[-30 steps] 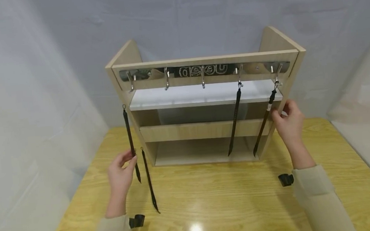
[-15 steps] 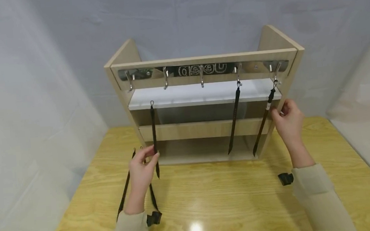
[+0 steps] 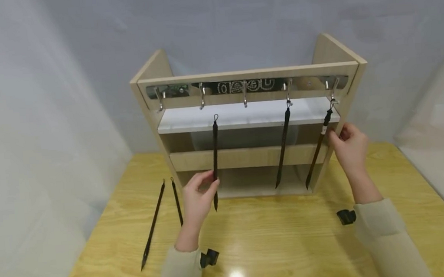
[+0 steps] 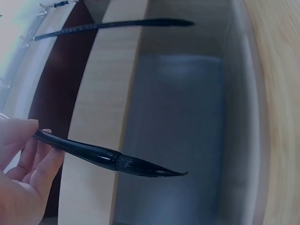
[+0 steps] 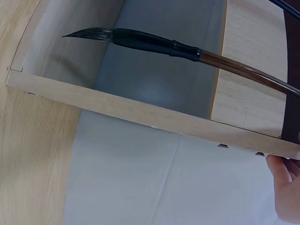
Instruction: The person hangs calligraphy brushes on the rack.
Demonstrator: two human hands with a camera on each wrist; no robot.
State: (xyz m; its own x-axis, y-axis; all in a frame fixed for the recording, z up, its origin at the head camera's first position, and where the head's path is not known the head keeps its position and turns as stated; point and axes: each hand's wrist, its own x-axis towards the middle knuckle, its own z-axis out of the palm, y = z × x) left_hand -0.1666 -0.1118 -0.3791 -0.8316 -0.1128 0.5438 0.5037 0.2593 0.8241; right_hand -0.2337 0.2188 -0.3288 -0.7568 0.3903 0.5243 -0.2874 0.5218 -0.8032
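Observation:
My left hand [image 3: 199, 199] pinches a dark calligraphy brush [image 3: 215, 147] between thumb and fingers. The brush is nearly upright in front of the wooden shelf [image 3: 247, 157], loop up and tip down. Its loop is below the hook rail [image 3: 198, 89], apart from the hooks. In the left wrist view the dark bristle tip [image 4: 150, 167] points away from the fingers. My right hand [image 3: 351, 150] grips the edge of the shelf's right side panel; some of its fingers are hidden. Beside it a brown-handled brush [image 3: 319, 148] hangs from the rightmost hook. Another dark brush [image 3: 283, 149] hangs one hook over.
Two more brushes lie on the wooden table at the left: a long dark one [image 3: 153, 224], and a second [image 3: 177, 200] partly covered by my left hand and arm. The three left hooks carry nothing. Pale sheeting [image 3: 236, 24] rises behind the shelf.
My left hand has carried its brush rightward from beyond the shelf's left side to its front, below the rail. The right hand stays at the side panel.

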